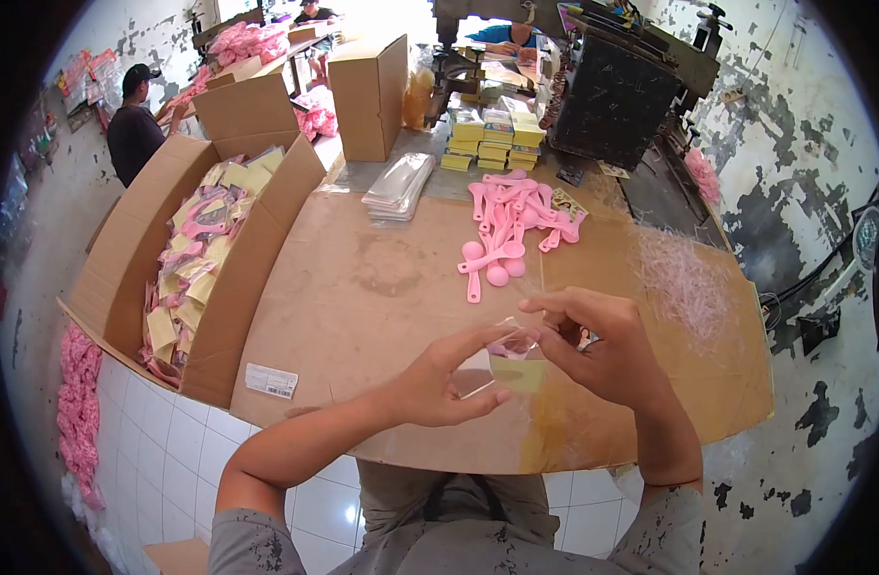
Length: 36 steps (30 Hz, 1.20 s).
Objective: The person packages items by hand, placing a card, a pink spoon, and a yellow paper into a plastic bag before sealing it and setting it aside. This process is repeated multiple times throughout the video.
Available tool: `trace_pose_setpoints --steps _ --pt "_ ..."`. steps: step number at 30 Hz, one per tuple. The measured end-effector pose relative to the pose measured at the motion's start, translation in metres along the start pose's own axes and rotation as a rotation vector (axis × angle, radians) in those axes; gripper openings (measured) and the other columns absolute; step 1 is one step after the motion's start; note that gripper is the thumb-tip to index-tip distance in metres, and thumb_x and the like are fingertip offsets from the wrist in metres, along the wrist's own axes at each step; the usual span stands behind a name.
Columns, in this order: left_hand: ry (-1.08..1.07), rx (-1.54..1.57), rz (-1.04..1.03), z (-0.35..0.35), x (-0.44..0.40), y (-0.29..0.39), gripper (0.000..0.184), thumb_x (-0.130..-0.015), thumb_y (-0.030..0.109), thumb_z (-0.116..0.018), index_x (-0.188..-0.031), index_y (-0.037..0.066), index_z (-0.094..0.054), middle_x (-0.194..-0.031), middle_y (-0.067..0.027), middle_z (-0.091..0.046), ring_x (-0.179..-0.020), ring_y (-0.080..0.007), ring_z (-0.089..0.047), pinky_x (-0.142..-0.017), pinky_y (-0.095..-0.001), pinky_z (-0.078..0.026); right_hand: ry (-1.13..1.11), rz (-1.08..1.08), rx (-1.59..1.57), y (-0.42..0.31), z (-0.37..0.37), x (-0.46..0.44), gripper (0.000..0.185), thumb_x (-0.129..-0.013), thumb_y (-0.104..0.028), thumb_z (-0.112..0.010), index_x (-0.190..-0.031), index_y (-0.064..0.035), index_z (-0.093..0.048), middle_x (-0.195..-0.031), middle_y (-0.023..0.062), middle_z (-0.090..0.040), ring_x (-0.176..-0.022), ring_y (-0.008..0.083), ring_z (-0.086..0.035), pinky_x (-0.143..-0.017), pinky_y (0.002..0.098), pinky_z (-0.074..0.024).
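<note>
Visibly, the clear plastic bag [476,375] sits within the left hand's [441,379] wide-spread grip, its upper edge near the right hand's [602,347] fingertips, their closure unclear.

Clear packet [508,347] part. hid. by L hand [449,381] & R hand [600,350]; contents unclear, exact grip n/c. Label [272,380]: print too sm. to read. Lg. carton [230,331]: lower layers obsc. Rear co-worker [518,36] part. hid. behind machine frame [451,34].

Pink spoons [504,251], brown cardboard [363,326], yellow stacks [493,152]
</note>
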<state>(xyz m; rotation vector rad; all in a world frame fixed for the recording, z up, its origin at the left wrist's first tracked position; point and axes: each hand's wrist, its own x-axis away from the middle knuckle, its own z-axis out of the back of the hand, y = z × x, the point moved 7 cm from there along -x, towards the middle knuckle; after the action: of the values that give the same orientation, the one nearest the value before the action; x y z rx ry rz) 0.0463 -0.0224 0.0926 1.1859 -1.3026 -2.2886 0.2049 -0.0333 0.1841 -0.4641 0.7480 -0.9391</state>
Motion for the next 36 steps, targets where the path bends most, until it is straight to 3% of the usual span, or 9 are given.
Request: trace_pose_setpoints --steps 6,9,12,14,20,24,29,33,36 --pt "0.091 0.298 0.257 0.0 0.004 -0.019 0.043 -0.106 0.006 -0.056 -0.148 0.002 -0.05 -0.124 -0.0152 -0.072 -0.114 -0.0195 -0.07 -0.098 -0.0325 -0.054 -0.011 -0.12 -0.125 0.016 -0.01 0.0 0.021 -0.087 -0.005 -0.076 -0.107 -0.0011 -0.073 -0.081 0.0078 -0.066 -0.065 0.0149 -0.062 -0.061 0.0288 -0.0518" --pt "0.148 0.287 0.279 0.002 0.006 -0.023 0.041 -0.107 0.007 -0.056 -0.147 0.002 -0.051 -0.109 -0.0128 -0.078 -0.102 -0.0112 -0.071 -0.089 -0.0293 -0.056 0.26 0.112 0.154 0.005 -0.008 -0.004 0.019 -0.085 -0.005 -0.077 -0.103 -0.0038 -0.071 -0.091 0.0077 -0.066 -0.079 0.0199 -0.066 -0.068 0.0328 -0.0524" --pt "0.159 0.209 0.258 0.004 0.006 -0.02 0.04 -0.107 0.005 -0.055 -0.146 0.001 -0.051 -0.101 -0.0108 -0.078 -0.088 -0.0075 -0.07 -0.078 -0.0252 -0.056 0.23 0.397 0.454 -0.013 -0.019 -0.002 0.016 -0.082 -0.006 -0.078 -0.096 -0.0071 -0.07 -0.099 0.0059 -0.065 -0.092 0.0244 -0.065 -0.08 0.0378 -0.0501" --pt "0.176 0.137 0.226 0.004 0.008 -0.02 0.042 -0.105 0.003 -0.056 -0.146 0.0 -0.051 -0.096 -0.0094 -0.079 -0.079 -0.0045 -0.067 -0.073 -0.0238 -0.055 0.217 0.418 0.498 -0.012 -0.029 -0.001 0.017 -0.08 -0.008 -0.078 -0.095 -0.0076 -0.069 -0.099 0.0045 -0.065 -0.095 0.0247 -0.064 -0.084 0.0392 -0.0476" --pt "0.116 -0.022 0.226 0.002 0.009 -0.019 0.049 -0.099 0.001 -0.062 -0.146 -0.003 -0.05 -0.091 -0.009 -0.079 -0.073 -0.0056 -0.068 -0.068 -0.0242 -0.056 0.19 0.468 0.526 -0.01 -0.043 0.0 0.021 -0.076 -0.01 -0.077 -0.095 -0.0065 -0.069 -0.099 0.0046 -0.064 -0.096 0.0233 -0.063 -0.086 0.0388 -0.0459" --pt "0.104 -0.103 0.242 0.001 0.01 -0.024 0.051 -0.094 0.006 -0.068 -0.143 -0.001 -0.053 -0.088 -0.0119 -0.078 -0.06 -0.0156 -0.068 -0.06 -0.0309 -0.056 0.166 0.485 0.618 -0.015 -0.048 0.002 0.017 -0.074 -0.009 -0.076 -0.09 -0.0058 -0.07 -0.095 0.0043 -0.065 -0.09 0.0225 -0.063 -0.085 0.0377 -0.046" --pt "0.033 -0.244 0.202 -0.008 0.011 -0.026 0.054 -0.095 0.01 -0.069 -0.145 0.001 -0.052 -0.088 -0.0133 -0.078 -0.059 -0.0241 -0.07 -0.06 -0.0352 -0.057 0.029 0.379 0.784 0.001 -0.055 -0.004 0.017 -0.074 -0.009 -0.072 -0.089 -0.0054 -0.064 -0.089 0.0065 -0.06 -0.084 0.0252 -0.06 -0.081 0.0384 -0.0464" --pt "-0.081 -0.185 0.335 -0.008 0.007 -0.028 0.054 -0.102 0.008 -0.061 -0.152 -0.001 -0.045 -0.104 -0.0116 -0.079 -0.085 -0.0153 -0.075 -0.073 -0.0301 -0.06 0.278 0.242 0.653 0.046 -0.014 -0.007 0.008 -0.084 -0.01 -0.064 -0.09 -0.007 -0.06 -0.082 0.0077 -0.053 -0.082 0.0207 -0.058 -0.072 0.0372 -0.0457" --pt "0.008 0.206 0.452 -0.006 0.009 -0.033 0.052 -0.106 0.009 -0.058 -0.155 0.0 -0.042 -0.115 -0.0115 -0.078 -0.102 -0.0124 -0.072 -0.085 -0.0288 -0.058 0.08 -0.326 -0.223 0.109 0.038 0.01 0.011 -0.098 -0.015 -0.059 -0.092 -0.0065 -0.056 -0.075 0.0046 -0.054 -0.066 0.0112 -0.053 -0.059 0.0293 -0.0431"
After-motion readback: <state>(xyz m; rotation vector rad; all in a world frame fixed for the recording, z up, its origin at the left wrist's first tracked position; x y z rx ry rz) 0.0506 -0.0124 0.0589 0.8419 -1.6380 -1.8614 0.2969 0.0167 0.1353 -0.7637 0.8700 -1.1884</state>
